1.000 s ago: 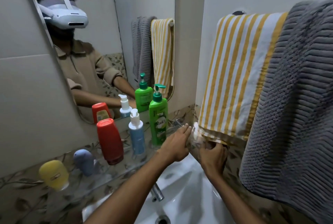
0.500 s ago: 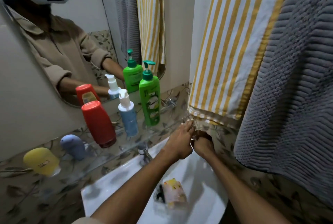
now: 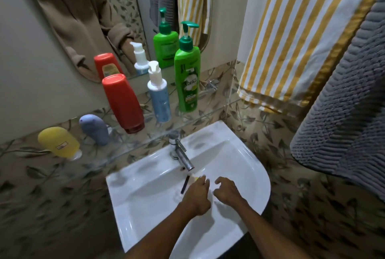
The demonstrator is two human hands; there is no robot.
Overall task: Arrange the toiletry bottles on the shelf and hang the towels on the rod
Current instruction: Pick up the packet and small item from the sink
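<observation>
Five bottles stand in a row on the glass shelf: a yellow one, a small blue-grey one, a red one, a light-blue pump bottle and a green pump bottle. On the right wall hang a yellow-striped towel and a grey ribbed towel. Both hands are down in the white sink. My left hand lies over a small yellow and black packet, mostly hiding it. Beside it, my right hand has its fingers curled apart and holds nothing.
A chrome tap juts over the basin just beyond my hands. The mirror behind the shelf reflects the bottles, the towels and a person in a tan shirt. Leaf-patterned tiles surround the sink.
Both hands have dropped from the striped towel's lower edge into the sink, the left now over the packet. The view has tilted downward.
</observation>
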